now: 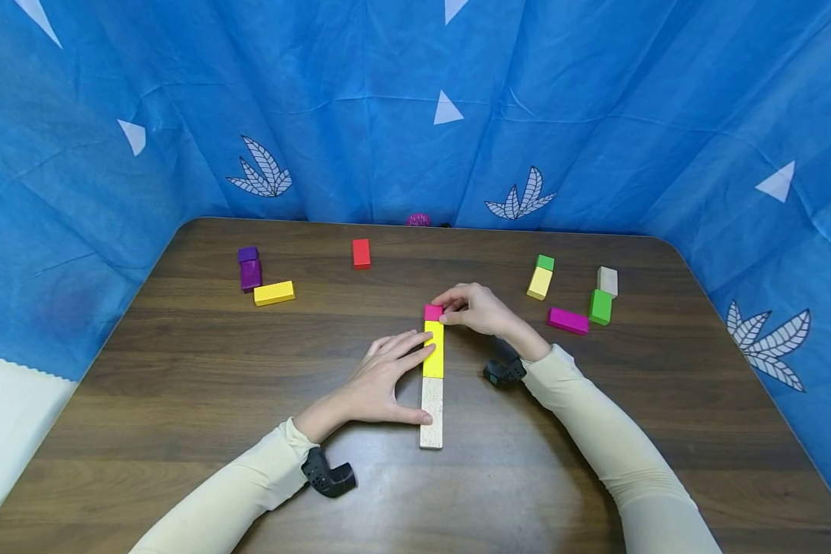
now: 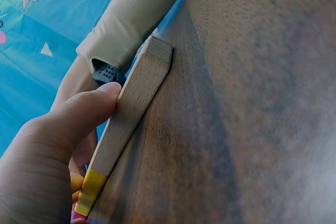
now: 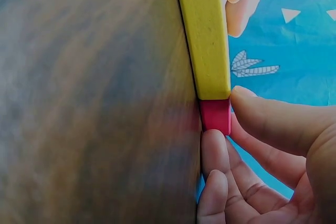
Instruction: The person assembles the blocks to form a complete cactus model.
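Note:
A row of blocks lies end to end down the middle of the table: a pale wooden block (image 1: pixel 432 431) nearest, a long yellow block (image 1: pixel 434 363) beyond it, a small pink block (image 1: pixel 432 312) at the far end. My left hand (image 1: pixel 381 378) lies along the row's left side, thumb touching the wooden block and straight fingertips on the yellow one. At the far end, my right hand (image 1: pixel 479 311) pinches the pink block; in the right wrist view the thumb (image 3: pixel 262 114) is by the pink-yellow joint and fingers press the pink block's end.
Two purple blocks (image 1: pixel 250 273) and a yellow block (image 1: pixel 274 293) lie at left. A red block (image 1: pixel 362 254) is at the back. To the right are a cream block (image 1: pixel 539 283), green blocks (image 1: pixel 600 307), a magenta block (image 1: pixel 568 321) and a whitish block (image 1: pixel 607 281).

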Action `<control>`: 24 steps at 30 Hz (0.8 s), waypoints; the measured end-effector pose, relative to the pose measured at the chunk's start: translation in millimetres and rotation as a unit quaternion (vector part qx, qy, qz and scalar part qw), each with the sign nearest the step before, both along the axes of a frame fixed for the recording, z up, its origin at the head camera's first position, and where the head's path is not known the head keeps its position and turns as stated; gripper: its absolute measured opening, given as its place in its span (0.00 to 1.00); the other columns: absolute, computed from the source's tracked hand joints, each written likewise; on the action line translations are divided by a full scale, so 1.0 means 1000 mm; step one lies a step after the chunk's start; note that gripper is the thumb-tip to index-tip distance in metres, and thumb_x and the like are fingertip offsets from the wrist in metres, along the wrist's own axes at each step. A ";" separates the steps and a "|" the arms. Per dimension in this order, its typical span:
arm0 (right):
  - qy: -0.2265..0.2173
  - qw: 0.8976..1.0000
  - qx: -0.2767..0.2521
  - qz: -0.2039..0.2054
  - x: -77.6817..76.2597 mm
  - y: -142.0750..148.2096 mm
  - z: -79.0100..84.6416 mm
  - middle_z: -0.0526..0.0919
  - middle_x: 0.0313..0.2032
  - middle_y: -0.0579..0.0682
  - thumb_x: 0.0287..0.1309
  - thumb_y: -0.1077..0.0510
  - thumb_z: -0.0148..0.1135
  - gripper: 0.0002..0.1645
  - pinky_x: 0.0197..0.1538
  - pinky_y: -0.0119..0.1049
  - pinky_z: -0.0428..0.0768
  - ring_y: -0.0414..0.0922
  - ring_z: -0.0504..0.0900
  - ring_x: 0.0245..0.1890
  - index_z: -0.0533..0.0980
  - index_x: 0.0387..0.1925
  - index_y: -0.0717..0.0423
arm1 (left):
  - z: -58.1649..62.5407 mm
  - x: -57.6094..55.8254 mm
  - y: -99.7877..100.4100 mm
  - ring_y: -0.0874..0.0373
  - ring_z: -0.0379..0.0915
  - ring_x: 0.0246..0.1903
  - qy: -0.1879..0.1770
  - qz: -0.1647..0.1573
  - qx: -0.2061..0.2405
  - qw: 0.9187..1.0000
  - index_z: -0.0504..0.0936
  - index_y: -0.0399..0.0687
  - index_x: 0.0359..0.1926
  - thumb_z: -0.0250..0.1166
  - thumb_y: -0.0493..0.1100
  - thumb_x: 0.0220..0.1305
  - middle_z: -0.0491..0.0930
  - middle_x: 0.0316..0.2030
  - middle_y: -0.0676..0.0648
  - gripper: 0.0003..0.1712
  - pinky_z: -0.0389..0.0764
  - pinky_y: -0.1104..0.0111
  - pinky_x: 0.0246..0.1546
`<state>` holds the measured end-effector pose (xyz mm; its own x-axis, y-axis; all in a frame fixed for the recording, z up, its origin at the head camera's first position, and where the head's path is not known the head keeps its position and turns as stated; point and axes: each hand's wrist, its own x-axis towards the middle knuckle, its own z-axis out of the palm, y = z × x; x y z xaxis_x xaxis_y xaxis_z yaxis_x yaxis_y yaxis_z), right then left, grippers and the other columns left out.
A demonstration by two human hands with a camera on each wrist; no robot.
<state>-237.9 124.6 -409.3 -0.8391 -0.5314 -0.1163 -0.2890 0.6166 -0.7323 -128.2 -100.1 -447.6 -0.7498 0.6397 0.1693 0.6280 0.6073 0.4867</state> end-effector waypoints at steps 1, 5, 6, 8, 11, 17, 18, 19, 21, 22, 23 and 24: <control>0.000 1.000 0.001 -0.001 0.000 0.000 0.000 0.83 0.44 0.56 0.58 0.62 0.67 0.20 0.42 0.34 0.78 0.48 0.78 0.39 0.81 0.53 0.59 | 0.000 0.000 0.000 0.47 0.50 0.74 0.001 0.000 0.000 1.000 0.65 0.48 0.72 0.71 0.70 0.44 0.58 0.74 0.50 0.57 0.54 0.47 0.68; 0.005 1.000 0.006 -0.002 -0.002 -0.001 -0.002 0.83 0.45 0.55 0.59 0.62 0.66 0.18 0.41 0.33 0.77 0.48 0.77 0.39 0.81 0.52 0.58 | 0.001 0.000 0.000 0.48 0.50 0.74 -0.004 0.001 -0.003 1.000 0.64 0.49 0.72 0.71 0.70 0.44 0.58 0.74 0.50 0.58 0.54 0.48 0.68; 0.005 1.000 0.006 -0.003 -0.002 -0.001 -0.003 0.84 0.46 0.55 0.60 0.61 0.66 0.17 0.41 0.33 0.76 0.48 0.77 0.39 0.82 0.52 0.58 | 0.001 0.000 0.000 0.48 0.50 0.74 -0.004 0.001 -0.004 1.000 0.64 0.49 0.72 0.71 0.70 0.44 0.58 0.74 0.50 0.58 0.54 0.48 0.68; 0.009 1.000 0.008 -0.005 -0.002 -0.002 -0.003 0.84 0.46 0.55 0.60 0.60 0.65 0.17 0.41 0.33 0.76 0.48 0.77 0.39 0.82 0.51 0.57 | 0.002 0.000 0.000 0.48 0.49 0.74 -0.004 0.002 -0.005 1.000 0.64 0.49 0.72 0.71 0.71 0.44 0.58 0.74 0.51 0.58 0.54 0.48 0.68; 0.012 1.000 0.012 -0.009 -0.002 -0.004 -0.003 0.84 0.44 0.55 0.60 0.59 0.66 0.15 0.41 0.33 0.77 0.48 0.77 0.39 0.83 0.49 0.57 | 0.002 0.001 0.000 0.48 0.50 0.74 -0.002 0.003 -0.005 1.000 0.64 0.49 0.72 0.71 0.71 0.44 0.58 0.74 0.51 0.58 0.54 0.48 0.68; 0.013 1.000 0.004 -0.010 -0.003 -0.005 -0.004 0.84 0.41 0.54 0.60 0.60 0.66 0.14 0.42 0.34 0.78 0.49 0.77 0.38 0.83 0.48 0.57 | 0.001 0.001 0.000 0.47 0.50 0.74 0.001 0.001 0.000 1.000 0.65 0.48 0.72 0.71 0.70 0.44 0.58 0.74 0.50 0.57 0.55 0.48 0.68; 0.015 1.000 0.001 -0.009 -0.003 -0.005 -0.004 0.84 0.41 0.54 0.60 0.61 0.66 0.14 0.42 0.34 0.78 0.48 0.78 0.38 0.83 0.47 0.57 | 0.001 0.000 0.000 0.47 0.50 0.74 0.002 0.000 0.001 1.000 0.65 0.48 0.72 0.71 0.70 0.44 0.59 0.74 0.49 0.57 0.55 0.48 0.68; 0.021 1.000 -0.001 -0.006 -0.004 -0.004 -0.005 0.84 0.40 0.54 0.59 0.61 0.65 0.13 0.41 0.34 0.78 0.48 0.78 0.37 0.83 0.47 0.58 | 0.000 0.000 0.000 0.46 0.51 0.74 0.003 0.000 0.002 1.000 0.65 0.48 0.72 0.71 0.70 0.44 0.59 0.74 0.49 0.57 0.55 0.48 0.67; 0.024 1.000 -0.005 -0.004 -0.003 -0.004 -0.005 0.85 0.40 0.54 0.59 0.62 0.65 0.13 0.40 0.33 0.78 0.48 0.78 0.36 0.83 0.46 0.58 | 0.000 0.000 0.000 0.46 0.51 0.74 0.004 0.000 0.003 1.000 0.65 0.48 0.72 0.71 0.69 0.44 0.59 0.74 0.49 0.57 0.55 0.48 0.67; 0.024 1.000 -0.006 -0.004 -0.003 -0.004 -0.005 0.85 0.40 0.54 0.59 0.62 0.65 0.13 0.39 0.33 0.78 0.48 0.78 0.36 0.83 0.46 0.58 | 0.000 0.000 0.000 0.47 0.51 0.74 0.005 0.000 0.003 1.000 0.65 0.48 0.72 0.71 0.69 0.44 0.59 0.74 0.49 0.57 0.55 0.48 0.67; 0.022 1.000 -0.005 -0.004 -0.003 -0.004 -0.005 0.85 0.41 0.54 0.59 0.62 0.65 0.13 0.39 0.33 0.78 0.48 0.78 0.36 0.83 0.46 0.58 | -0.001 0.000 0.000 0.47 0.51 0.74 0.005 0.000 0.003 1.000 0.65 0.48 0.72 0.71 0.69 0.44 0.59 0.74 0.49 0.57 0.55 0.48 0.67; 0.019 1.000 -0.003 -0.006 -0.004 -0.004 -0.005 0.85 0.41 0.54 0.59 0.62 0.65 0.13 0.40 0.33 0.78 0.48 0.78 0.37 0.83 0.47 0.58 | -0.001 0.000 0.000 0.46 0.51 0.74 0.005 0.000 0.003 1.000 0.65 0.48 0.72 0.71 0.69 0.44 0.59 0.74 0.49 0.57 0.55 0.48 0.67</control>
